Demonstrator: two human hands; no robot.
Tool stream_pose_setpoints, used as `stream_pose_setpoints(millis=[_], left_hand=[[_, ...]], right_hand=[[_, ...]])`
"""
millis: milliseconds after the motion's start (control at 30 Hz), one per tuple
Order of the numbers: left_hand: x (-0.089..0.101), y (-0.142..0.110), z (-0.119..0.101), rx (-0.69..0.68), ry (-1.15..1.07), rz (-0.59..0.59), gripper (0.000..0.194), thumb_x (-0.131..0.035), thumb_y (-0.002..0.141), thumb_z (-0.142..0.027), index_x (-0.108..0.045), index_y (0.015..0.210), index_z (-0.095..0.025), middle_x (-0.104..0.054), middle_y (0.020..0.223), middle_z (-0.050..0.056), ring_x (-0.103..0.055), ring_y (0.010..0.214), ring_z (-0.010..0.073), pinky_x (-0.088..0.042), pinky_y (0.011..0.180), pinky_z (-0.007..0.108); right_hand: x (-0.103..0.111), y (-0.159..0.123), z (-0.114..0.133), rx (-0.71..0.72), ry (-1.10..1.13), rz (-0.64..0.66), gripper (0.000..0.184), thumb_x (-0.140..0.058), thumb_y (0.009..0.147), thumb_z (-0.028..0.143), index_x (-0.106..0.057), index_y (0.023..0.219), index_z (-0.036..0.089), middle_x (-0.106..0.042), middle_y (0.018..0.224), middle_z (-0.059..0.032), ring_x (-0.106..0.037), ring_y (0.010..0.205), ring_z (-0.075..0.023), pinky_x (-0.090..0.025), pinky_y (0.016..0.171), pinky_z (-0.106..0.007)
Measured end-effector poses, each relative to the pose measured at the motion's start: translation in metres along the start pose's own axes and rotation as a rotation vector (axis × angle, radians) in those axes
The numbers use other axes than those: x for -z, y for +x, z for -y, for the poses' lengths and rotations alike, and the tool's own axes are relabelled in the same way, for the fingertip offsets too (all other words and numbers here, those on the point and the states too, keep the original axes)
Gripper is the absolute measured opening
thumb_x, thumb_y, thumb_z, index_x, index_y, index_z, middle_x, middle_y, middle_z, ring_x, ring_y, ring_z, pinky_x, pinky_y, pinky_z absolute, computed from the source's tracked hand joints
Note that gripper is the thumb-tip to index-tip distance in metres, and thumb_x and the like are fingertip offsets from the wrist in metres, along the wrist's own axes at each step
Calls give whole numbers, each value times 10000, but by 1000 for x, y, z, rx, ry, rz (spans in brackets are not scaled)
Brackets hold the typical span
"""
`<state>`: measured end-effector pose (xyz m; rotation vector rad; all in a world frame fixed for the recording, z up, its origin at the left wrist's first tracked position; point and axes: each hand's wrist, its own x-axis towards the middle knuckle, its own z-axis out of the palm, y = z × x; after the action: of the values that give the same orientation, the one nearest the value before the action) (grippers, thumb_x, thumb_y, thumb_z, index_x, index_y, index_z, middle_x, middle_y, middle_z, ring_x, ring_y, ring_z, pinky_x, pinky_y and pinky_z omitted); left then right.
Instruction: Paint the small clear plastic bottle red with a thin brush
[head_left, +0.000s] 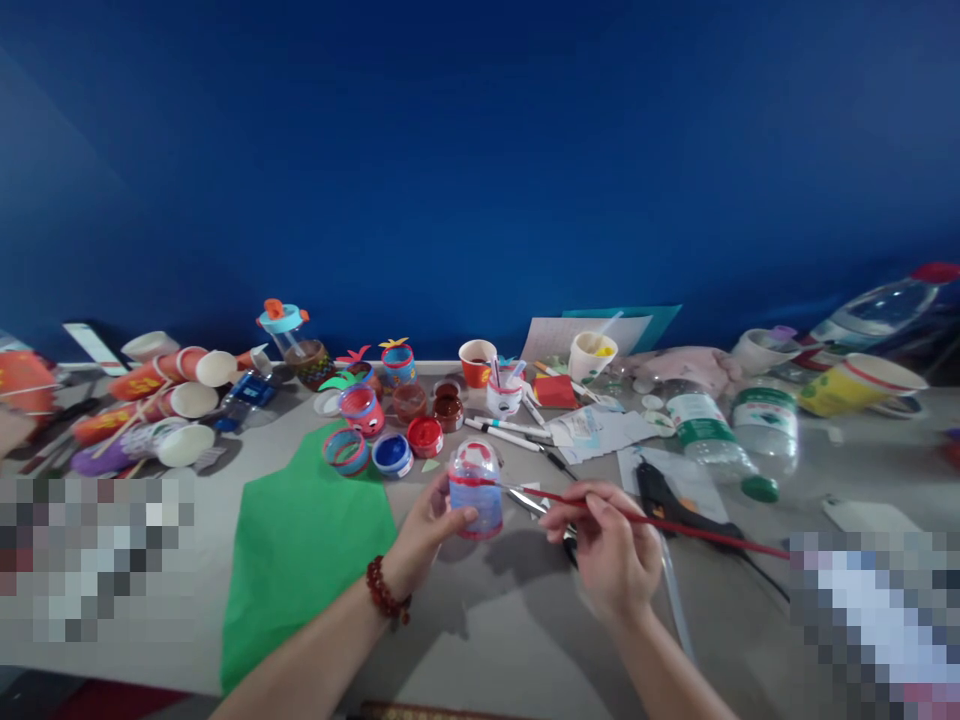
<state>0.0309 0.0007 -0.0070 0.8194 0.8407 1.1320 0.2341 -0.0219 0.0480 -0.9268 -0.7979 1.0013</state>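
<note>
My left hand point(433, 520), with a beaded bracelet at the wrist, is closed around the side of a cut plastic bottle piece point(477, 508). Its domed end points up, with a red band and red patches on top and pale blue paint on the side. In my right hand point(611, 540) is a long red paintbrush point(697, 530), gripped like a pen. The brush tip touches or nearly touches the red band. Just beyond the bottle piece stand open jars of red paint point(425, 436) and blue paint point(392, 455).
Green paper point(300, 540) lies at left. Painted cups point(358, 410) stand behind the jars. At right are a black glue gun point(675, 505), scissors point(529, 503) and clear bottles point(766, 430). Stacked paper cups point(169, 400) lie far left. A blue wall point(480, 180) closes off the back.
</note>
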Motion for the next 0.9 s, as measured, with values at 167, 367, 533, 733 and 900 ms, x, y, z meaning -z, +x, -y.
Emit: stream_pose_setpoints(millis=[167,367,533,733,900], left_hand=[[0,1,-2,-8,3,16,590,-950,659,-416,-745,1167,-194,-781,1119,116,-720,1020,294,-556,924,403],[0,1,-5,18,-27,6,610,-962,632,-435,-753,1149,-186,-785,1085,116,-722,1032,309,-547,970,444],[-3,-1,-9,40,-59,34,558,-946,670,-434,-766,1143,-200,-783,1119,108,-711,1082,304,-537,1013,451],[-3,-1,-5,54,-84,57,557,-954,661,-440,-777,1123,-184,-787,1078,113,-721,1023,290,-570,953,433],[-3,-1,-3,69,-83,41,542,-959,651,-443,-783,1098,-192,-791,1046,90,-719,990,260,-577,958,428]], right_hand=[[3,4,6,-8,32,-54,204,-697,823,347,-719,697,188,-713,481,-62,-650,372,-193,-492,365,-238],[4,11,19,-39,98,55,240,-767,826,416,-713,755,194,-760,565,-75,-665,392,-204,-508,353,-258],[6,8,16,-30,86,105,282,-787,861,464,-730,791,197,-789,623,-94,-687,425,-210,-526,363,-260],[6,7,6,-28,46,50,304,-783,873,470,-725,784,185,-781,619,-83,-653,420,-168,-517,390,-233],[4,6,1,-85,27,28,334,-781,871,495,-718,788,178,-776,623,-77,-674,443,-174,-527,407,-235]])
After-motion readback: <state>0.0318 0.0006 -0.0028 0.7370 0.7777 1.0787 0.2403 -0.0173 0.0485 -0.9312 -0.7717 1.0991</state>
